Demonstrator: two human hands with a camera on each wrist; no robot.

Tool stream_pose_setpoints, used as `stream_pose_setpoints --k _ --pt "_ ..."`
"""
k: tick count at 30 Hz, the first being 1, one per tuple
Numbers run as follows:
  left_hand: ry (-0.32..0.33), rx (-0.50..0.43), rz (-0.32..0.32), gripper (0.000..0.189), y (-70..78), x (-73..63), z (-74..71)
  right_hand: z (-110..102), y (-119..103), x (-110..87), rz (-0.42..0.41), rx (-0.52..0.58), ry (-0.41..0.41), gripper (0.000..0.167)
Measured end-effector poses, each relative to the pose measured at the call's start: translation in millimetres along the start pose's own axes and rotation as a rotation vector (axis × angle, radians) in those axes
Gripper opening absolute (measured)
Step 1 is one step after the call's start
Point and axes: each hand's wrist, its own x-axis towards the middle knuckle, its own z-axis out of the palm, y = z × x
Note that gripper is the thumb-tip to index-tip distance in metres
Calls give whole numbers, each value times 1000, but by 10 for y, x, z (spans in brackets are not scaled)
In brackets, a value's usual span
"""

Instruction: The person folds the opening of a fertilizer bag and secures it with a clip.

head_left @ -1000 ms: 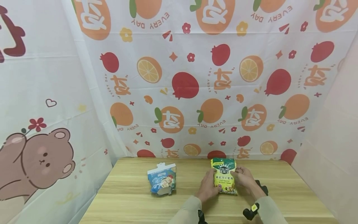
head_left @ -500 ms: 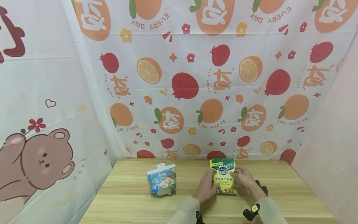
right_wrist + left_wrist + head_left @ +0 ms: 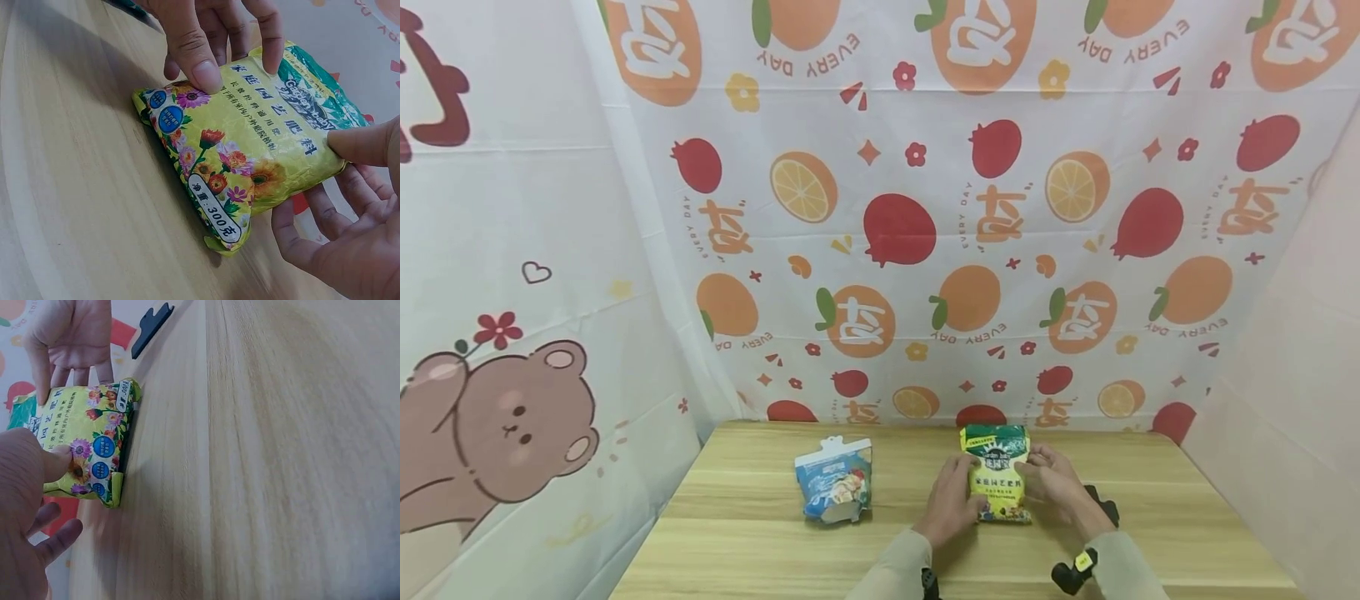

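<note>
A yellow and green fertilizer bag (image 3: 997,479), printed with flowers, is held between both hands near the back of the table. On its left edge my left hand (image 3: 951,502) grips it, thumb (image 3: 57,464) on the printed front. My right hand (image 3: 1060,483) grips the opposite edge, its thumb (image 3: 359,145) also on the front and its other fingers behind. The bag's printed face looks up, and its bottom edge lies close over the wood in the right wrist view. The back of the bag is hidden.
Left of the hands lies a blue food bag (image 3: 835,486) with a white sealing clip (image 3: 832,450) across its top. A black clip (image 3: 152,330) rests on the wooden table (image 3: 737,542) beyond the right hand. Fruit-printed cloth (image 3: 955,208) hangs behind.
The fertilizer bag has shifted slightly to the left, with the left hand moving along. The grip of both hands looks the same, and the blue bag stays in place.
</note>
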Motion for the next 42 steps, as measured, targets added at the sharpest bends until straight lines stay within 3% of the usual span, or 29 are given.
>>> stream_pose_setpoints --k 9,18,27,34,42 --pt "26 60 19 50 2 -6 -21 14 7 -9 -24 55 -39 54" --pt "34 78 8 52 5 41 -22 30 -40 11 -17 102 -24 49" --pt "69 105 34 52 2 11 -21 11 -54 -22 -46 27 -47 52" --pt "105 125 65 52 -1 4 -13 6 -89 -63 -103 27 -41 63" --pt "125 111 67 62 -12 -19 -7 -34 -78 -105 -191 0 -88 48"
